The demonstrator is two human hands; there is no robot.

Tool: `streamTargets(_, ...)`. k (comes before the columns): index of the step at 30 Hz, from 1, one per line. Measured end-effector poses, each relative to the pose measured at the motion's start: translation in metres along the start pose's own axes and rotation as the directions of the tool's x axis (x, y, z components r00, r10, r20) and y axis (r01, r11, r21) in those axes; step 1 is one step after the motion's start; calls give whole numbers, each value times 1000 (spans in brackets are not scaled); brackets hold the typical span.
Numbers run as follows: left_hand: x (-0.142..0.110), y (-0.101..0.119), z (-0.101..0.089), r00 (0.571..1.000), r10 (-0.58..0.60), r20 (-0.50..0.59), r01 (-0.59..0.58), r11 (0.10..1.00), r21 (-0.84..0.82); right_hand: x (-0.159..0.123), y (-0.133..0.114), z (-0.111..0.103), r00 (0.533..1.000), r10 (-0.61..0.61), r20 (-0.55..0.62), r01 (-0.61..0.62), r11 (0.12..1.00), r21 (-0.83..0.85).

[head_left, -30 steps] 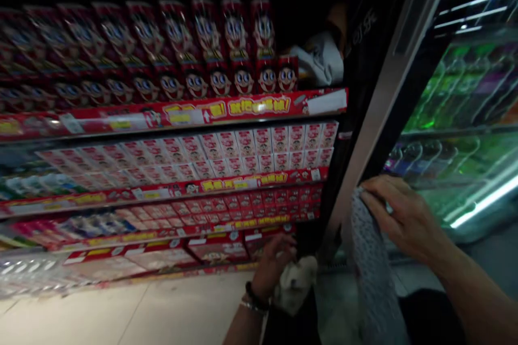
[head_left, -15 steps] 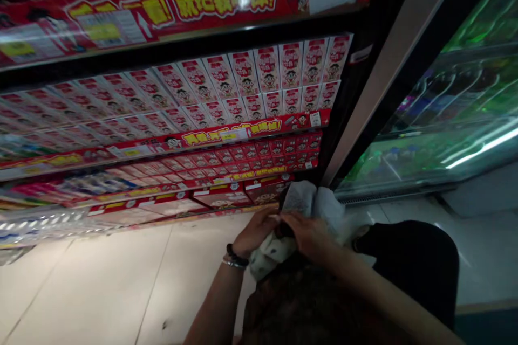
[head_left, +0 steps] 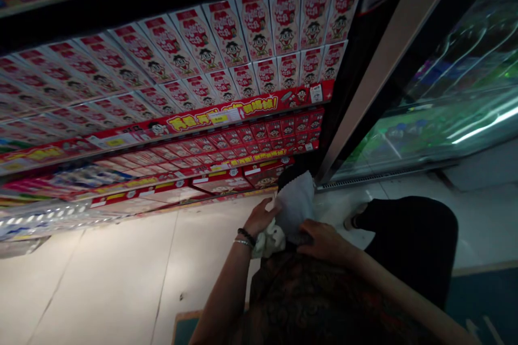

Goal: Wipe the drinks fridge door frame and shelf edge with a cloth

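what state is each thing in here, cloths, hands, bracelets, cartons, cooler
gray cloth: spread, hanging at the hands
white cloth: bunched, beside the left wrist
left hand: touching the gray cloth's edge, grip unclear
right hand: fingers curled at the gray cloth's lower edge
bracelets: worn on the left wrist
white cartons: upright, stacked in two tiers
cooler: lit, door state unclear

Pale tiled floor (head_left: 117, 275), stocked shelves (head_left: 259, 108), lit glass-fronted cooler (head_left: 382, 64).
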State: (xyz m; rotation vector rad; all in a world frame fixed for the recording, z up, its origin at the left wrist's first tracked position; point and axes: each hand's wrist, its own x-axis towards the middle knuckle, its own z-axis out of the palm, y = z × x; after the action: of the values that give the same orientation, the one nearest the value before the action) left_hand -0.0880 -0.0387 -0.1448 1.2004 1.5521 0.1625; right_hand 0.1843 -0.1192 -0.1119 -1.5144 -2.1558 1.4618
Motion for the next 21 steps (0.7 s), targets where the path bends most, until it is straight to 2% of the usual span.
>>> streamTargets(2, 10, -2, 2, 999, 42, 27, -42, 999, 4, -1, 6, 12, 1000, -17, 17, 18, 998, -56)
streamTargets(5, 5, 3, -1, 991, 134, 18, -135, 991, 25, -6, 13, 18, 999, -3, -42, 1, 999, -50)
streamTargets(8, -14, 26, -7, 974, 227, 15, -228, 973, 36, -16, 20, 8, 983, 52, -174, -51, 999, 9)
streamTargets(11, -25, 57, -3, 958, 281, 62, -285, 956, 66, -31, 36, -1, 937, 151, -316, -133, 988, 80)
streamTargets(13, -19, 71, 13, 951, 285, 118, -297, 948, 110, -41, 57, 3, 896, 237, -375, -201, 971, 133)
streamTargets(15, -4, 76, 38, 948, 257, 185, -289, 942, 171, -48, 82, 14, 868, 312, -386, -258, 948, 187)
streamTargets(18, 22, 69, 87, 947, 174, 270, -249, 928, 277, -50, 120, 33, 856, 384, -347, -310, 917, 250)
streamTargets(21, 45, 69, 127, 942, 90, 322, -218, 895, 388, -48, 145, 34, 846, 419, -330, -335, 899, 283)
